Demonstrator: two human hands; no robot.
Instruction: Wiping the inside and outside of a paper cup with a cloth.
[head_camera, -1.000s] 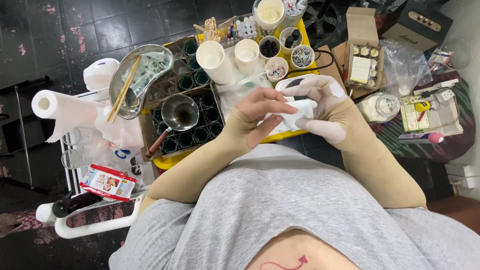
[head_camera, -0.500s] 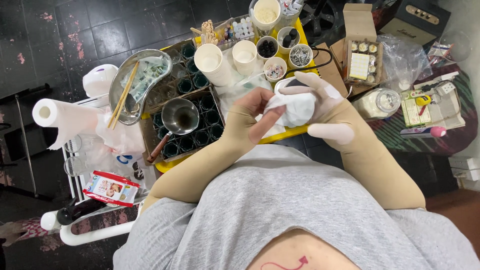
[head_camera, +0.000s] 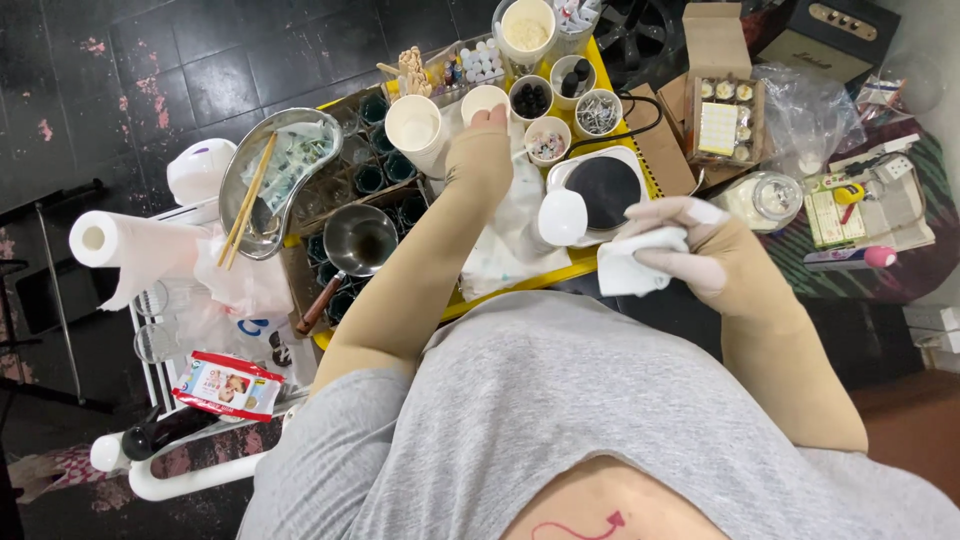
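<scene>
My left hand (head_camera: 482, 140) reaches to the white cup (head_camera: 484, 101) at upper centre, grip hidden; my right hand (head_camera: 690, 255), right of centre, pinches a folded white tissue (head_camera: 632, 266) beside the round hotplate (head_camera: 604, 192)

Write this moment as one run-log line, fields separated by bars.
left hand: reaching to white cup | right hand: holding white tissue | hot plate: untouched
</scene>
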